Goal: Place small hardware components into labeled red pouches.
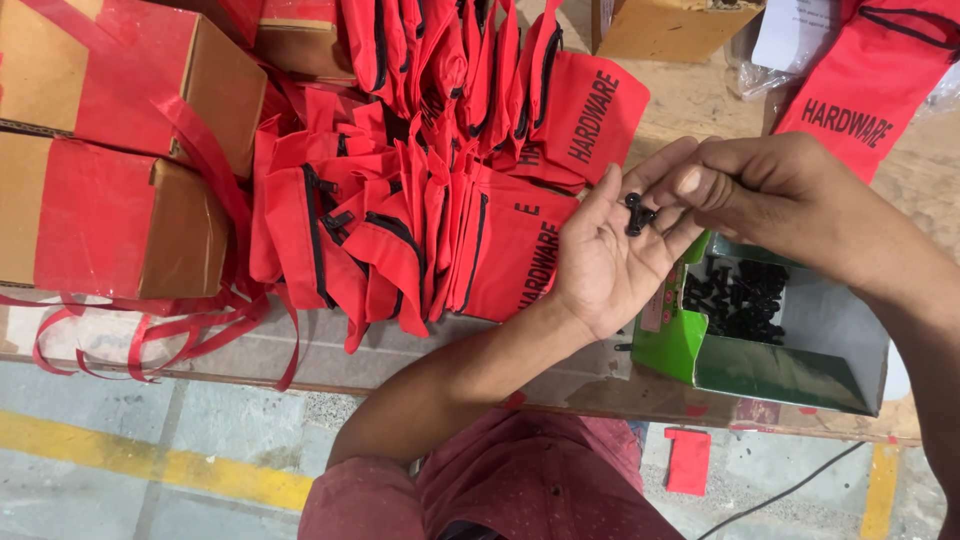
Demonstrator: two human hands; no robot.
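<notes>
Several small black screws (pixel 636 214) lie in the cupped palm of the left hand (pixel 615 255), which is held open and palm up over the near part of the table (pixel 300 350). The right hand (pixel 745 185) comes in from the right with its fingertips pinched together, touching the screws in that palm. Just below both hands stands an open green box (pixel 760 365) with a grey inside, holding a heap of the same black screws (pixel 735 300). To the left of the hands, a dense pile of red zippered pouches (pixel 420 220) with black lettering covers the table. Further left stand two cardboard boxes (pixel 110 160) wrapped in red tape, with loose red ribbon (pixel 150 340) trailing over the table's edge.
</notes>
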